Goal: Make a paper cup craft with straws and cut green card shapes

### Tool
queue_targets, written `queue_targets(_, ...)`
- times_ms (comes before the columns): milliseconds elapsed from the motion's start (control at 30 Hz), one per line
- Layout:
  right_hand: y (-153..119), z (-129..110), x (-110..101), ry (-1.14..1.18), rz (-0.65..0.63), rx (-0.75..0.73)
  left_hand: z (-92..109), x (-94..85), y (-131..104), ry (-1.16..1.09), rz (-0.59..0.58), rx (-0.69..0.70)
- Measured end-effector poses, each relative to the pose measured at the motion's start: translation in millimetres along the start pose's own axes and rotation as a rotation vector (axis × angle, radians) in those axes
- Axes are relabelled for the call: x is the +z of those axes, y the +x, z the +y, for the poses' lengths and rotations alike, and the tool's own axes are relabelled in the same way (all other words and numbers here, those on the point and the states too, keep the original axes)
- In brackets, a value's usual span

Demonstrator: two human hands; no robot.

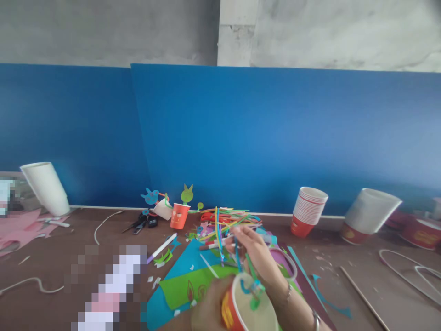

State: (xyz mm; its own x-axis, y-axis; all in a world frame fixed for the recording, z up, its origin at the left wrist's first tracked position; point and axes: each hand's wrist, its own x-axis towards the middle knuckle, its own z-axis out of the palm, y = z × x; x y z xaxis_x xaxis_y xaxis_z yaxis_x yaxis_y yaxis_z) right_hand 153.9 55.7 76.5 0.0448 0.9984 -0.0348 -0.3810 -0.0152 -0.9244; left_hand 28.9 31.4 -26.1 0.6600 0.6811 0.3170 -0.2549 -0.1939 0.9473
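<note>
Near the bottom centre my left hand (211, 301) is wrapped round a red and cream paper cup (230, 315), tilted so its opening shows. Blue and green pipe cleaners (254, 266) rise from the cup, with a twisted bunch at its rim. Above the cup, my right hand (250, 246) pinches the upper part of the blue one between its fingers. A bracelet is on the right wrist. Beneath the hands lie a green sheet (182, 287) with drawn outlines and a blue sheet (188, 257). Loose coloured pipe cleaners (223, 218) lie just beyond.
Two decorated cups (179, 216) with animal cut-outs stand behind, beside black scissors (139, 225). A white marker (161, 248) lies left. Stacked cups (310, 207) stand right, near a thin stick (363, 296) and cable (406, 264). Blue partitions (220, 138) back the table.
</note>
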Motion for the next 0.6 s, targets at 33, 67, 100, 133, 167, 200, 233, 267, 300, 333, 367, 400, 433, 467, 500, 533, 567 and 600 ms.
queue_targets(33,2,-2,-2,0.021,0.049,-0.053,-2,1.6,-1,0.027,0.004,-0.002)
queue_targets(67,3,-4,-5,0.023,0.072,-0.099,-4,3.0,-2,0.030,0.016,0.010)
queue_targets(100,4,-6,-7,0.007,0.067,-0.123,-5,4.1,-2,0.011,0.017,0.027)
queue_targets(133,5,-9,-10,-0.023,0.047,-0.118,-5,4.7,-2,-0.032,0.031,0.046)
queue_targets(167,5,-11,-12,-0.063,0.031,-0.091,-4,4.9,-1,-0.075,0.052,0.063)
queue_targets(200,6,-13,-15,-0.105,0.026,-0.060,-3,4.6,1,-0.111,0.092,0.080)
queue_targets(233,6,-15,-17,-0.143,0.032,-0.039,-1,3.9,2,-0.132,0.148,0.097)
queue_targets(267,7,-16,-19,-0.178,0.041,-0.031,1,3.0,3,-0.133,0.212,0.114)
queue_targets(300,8,-18,-21,-0.217,0.039,-0.032,3,1.7,4,-0.109,0.273,0.130)
queue_targets(333,8,-20,-22,-0.267,0.021,-0.036,3,0.3,4,-0.069,0.329,0.144)
queue_targets(367,8,-23,-23,-0.326,0.002,-0.051,3,-1.3,4,-0.011,0.379,0.154)
queue_targets(400,7,-25,-24,-0.396,-0.017,-0.079,1,-3.0,3,0.059,0.431,0.160)
queue_targets(433,6,-27,-24,-0.476,-0.028,-0.125,-2,-4.8,1,0.136,0.486,0.159)
queue_targets(467,4,-29,-23,-0.565,-0.032,-0.192,-6,-6.6,0,0.214,0.545,0.154)
queue_targets(500,1,-31,-22,-0.654,-0.032,-0.270,-10,-8.3,-2,0.282,0.603,0.146)
queue_targets(533,-1,-32,-20,-0.735,-0.027,-0.338,-14,-9.9,-3,0.334,0.652,0.146)
queue_targets(567,-5,-33,-19,-0.809,-0.025,-0.381,-18,-11.2,-4,0.366,0.680,0.151)
queue_targets(600,-8,-33,-16,-0.877,-0.029,-0.399,-20,-12.1,-4,0.380,0.683,0.158)
